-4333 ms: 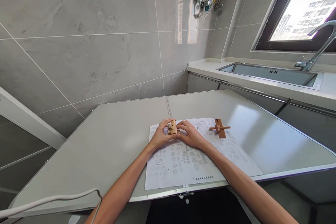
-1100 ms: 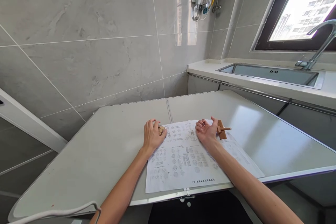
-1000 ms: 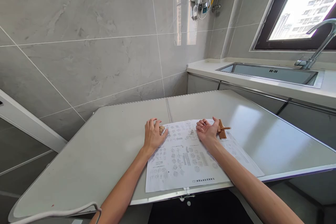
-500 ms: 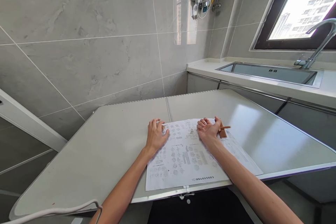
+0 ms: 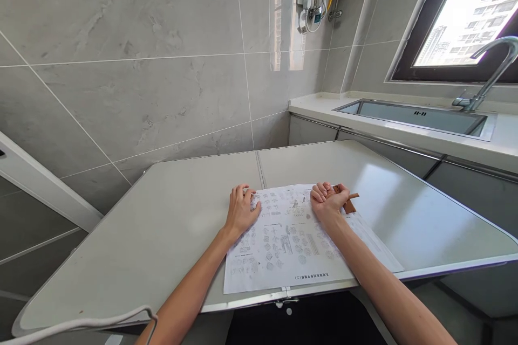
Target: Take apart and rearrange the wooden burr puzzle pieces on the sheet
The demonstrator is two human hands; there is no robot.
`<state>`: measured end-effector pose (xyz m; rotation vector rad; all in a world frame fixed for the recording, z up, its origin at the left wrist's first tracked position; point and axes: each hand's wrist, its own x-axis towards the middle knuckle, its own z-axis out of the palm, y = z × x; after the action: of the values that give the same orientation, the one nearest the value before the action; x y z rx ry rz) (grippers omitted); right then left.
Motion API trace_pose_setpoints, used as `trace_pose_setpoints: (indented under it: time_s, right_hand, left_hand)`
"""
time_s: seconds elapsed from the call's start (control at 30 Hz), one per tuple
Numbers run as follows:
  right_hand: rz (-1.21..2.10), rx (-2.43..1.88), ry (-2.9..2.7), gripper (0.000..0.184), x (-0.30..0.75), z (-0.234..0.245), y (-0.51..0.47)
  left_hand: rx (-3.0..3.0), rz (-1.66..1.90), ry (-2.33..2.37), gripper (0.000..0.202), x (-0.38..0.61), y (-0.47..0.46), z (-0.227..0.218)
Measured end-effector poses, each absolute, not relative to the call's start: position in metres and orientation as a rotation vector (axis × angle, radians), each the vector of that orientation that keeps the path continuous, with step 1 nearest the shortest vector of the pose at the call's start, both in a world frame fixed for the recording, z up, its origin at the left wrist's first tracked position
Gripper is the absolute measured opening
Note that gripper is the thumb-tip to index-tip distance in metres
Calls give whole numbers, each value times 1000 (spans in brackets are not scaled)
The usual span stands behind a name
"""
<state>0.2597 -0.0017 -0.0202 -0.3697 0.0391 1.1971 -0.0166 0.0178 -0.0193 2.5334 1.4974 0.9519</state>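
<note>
A printed sheet of paper, covered in small drawings and lines of text, lies at the front of the folding table. Resting at the sheet's far left corner, my left hand has its thumb and fingers apart. My right hand is over the right part of the sheet, palm turned inward and fingers curled. A flat brown piece with a short stick-like part jutting right shows beside its thumb, held in that hand. The palm and fingers hide the rest of the piece, and its kind is unclear.
The pale table has a seam down its middle and a latch at the front edge. A white bent bar crosses the lower left. Behind right are a counter with a sink and a tap, below a window.
My right hand has shifted slightly right with the brown piece, its fingers curling in more. My left hand stays almost where it was. The view has tilted a little.
</note>
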Motion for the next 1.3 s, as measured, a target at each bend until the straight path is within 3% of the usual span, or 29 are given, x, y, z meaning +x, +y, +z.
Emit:
trace_pose_setpoints:
  time_s: [0.3,0.6,0.97,1.3]
  right_hand:
    - [1230,-295,-47,25,263,-23,1]
    - [1171,-311,-100,44,272,-35,3]
    - [1303,-231,-60,12,272,-28,3]
    - [1496,-198,-103,9,259,-19,-1]
  left_hand:
    - [2507,927,1485,24,-17,18,-21]
    - [2494,916,1462,25,-16,17,-21]
    - [2510,902,1458,27,-15,19,-25]
    - [2533,894,1439,25,-14,18,-24]
